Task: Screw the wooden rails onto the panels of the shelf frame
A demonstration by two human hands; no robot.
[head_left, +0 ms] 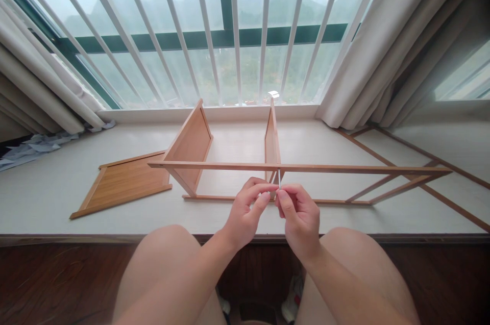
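Observation:
A thin silver metal rod stands nearly upright between my fingers and a long wooden rail. My right hand is closed, pinching the rod's lower end between thumb and fingers. The rod's upper end meets the rail at a small hole where a panel joins it. My left hand is beside it, index finger stretched out to the rod's lower end, thumb a little apart below. Both hands are in front of a wooden shelf frame lying on its side, with two upright panels, a left panel and a middle panel.
A loose wooden panel lies left on the white window ledge. Another wooden frame lies at the right, partly behind the shelf frame. White window bars and beige curtains are beyond. My knees are against the ledge's front edge.

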